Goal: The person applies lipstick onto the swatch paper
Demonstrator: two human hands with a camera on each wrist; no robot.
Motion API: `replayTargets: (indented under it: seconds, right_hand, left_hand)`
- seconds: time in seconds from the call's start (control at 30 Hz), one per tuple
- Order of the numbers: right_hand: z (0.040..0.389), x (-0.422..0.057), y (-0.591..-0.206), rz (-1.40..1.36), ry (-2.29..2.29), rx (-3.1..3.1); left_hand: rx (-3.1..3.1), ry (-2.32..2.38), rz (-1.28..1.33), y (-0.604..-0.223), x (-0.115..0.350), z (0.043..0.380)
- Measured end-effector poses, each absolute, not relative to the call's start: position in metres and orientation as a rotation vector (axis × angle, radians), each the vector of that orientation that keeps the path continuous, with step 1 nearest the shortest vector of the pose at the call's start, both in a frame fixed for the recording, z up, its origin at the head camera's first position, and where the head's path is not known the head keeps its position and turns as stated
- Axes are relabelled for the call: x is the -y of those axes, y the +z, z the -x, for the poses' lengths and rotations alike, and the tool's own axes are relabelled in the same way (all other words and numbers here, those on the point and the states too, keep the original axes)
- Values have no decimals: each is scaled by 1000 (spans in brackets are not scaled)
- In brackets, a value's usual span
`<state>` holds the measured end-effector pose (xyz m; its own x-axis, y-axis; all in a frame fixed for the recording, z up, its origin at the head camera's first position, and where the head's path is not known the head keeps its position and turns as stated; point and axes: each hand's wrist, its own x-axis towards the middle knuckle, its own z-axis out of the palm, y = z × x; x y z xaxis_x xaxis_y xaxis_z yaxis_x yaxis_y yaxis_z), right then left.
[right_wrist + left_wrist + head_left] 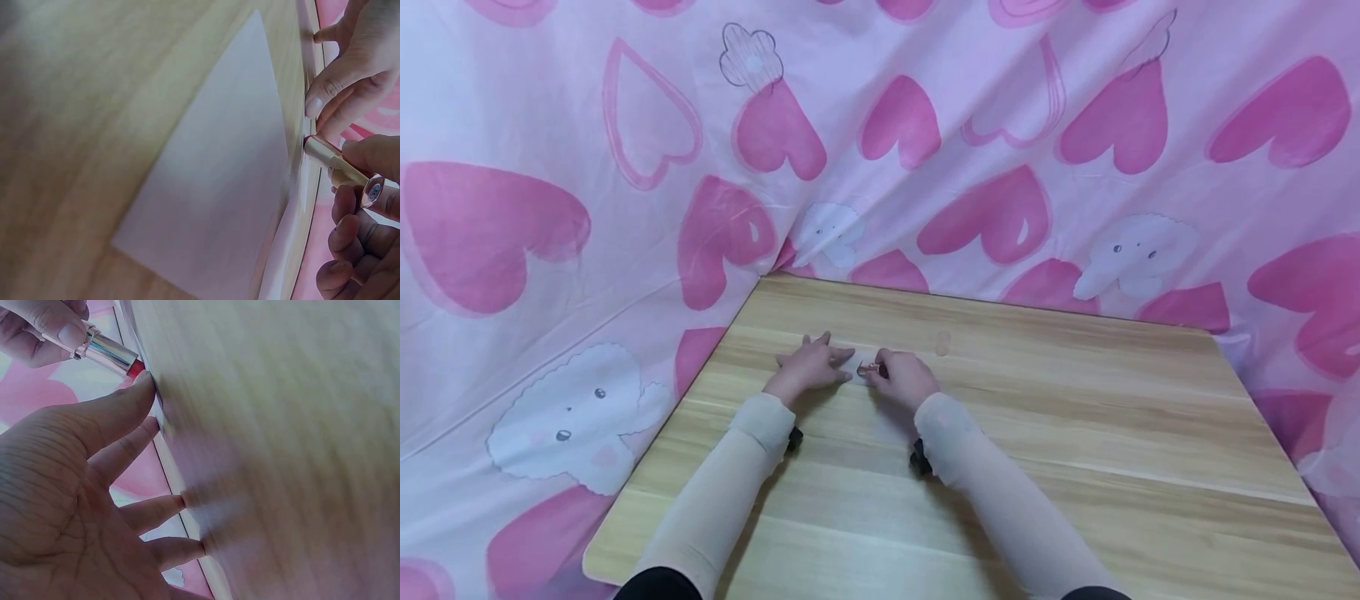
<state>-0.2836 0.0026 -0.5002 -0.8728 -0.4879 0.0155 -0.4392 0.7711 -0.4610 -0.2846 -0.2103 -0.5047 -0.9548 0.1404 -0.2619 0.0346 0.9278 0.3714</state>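
My right hand (907, 379) grips a lipstick (340, 165) with a shiny rose-gold tube. In the left wrist view its red tip (135, 369) points at the surface beside my left thumb; whether it touches cannot be told. White paper (219, 169) lies on the wooden table (1075, 417), close to the right hand in the right wrist view. My left hand (811, 367) is spread, its fingertips (177, 501) resting on the surface just left of the lipstick. Any mark under the tip is hidden.
Behind the hands on the table lies a small, faint pinkish oblong (943, 343), too indistinct to identify. A pink and white curtain (880, 167) with hearts hangs along the table's back and left edges.
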Motion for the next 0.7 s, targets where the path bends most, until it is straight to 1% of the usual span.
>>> replayTargets:
  seconds: [0.7]
  right_hand:
    - [273,-17,-506,781,-761,-2875]
  left_hand:
    - [-2789,546,-124,-504,209,285]
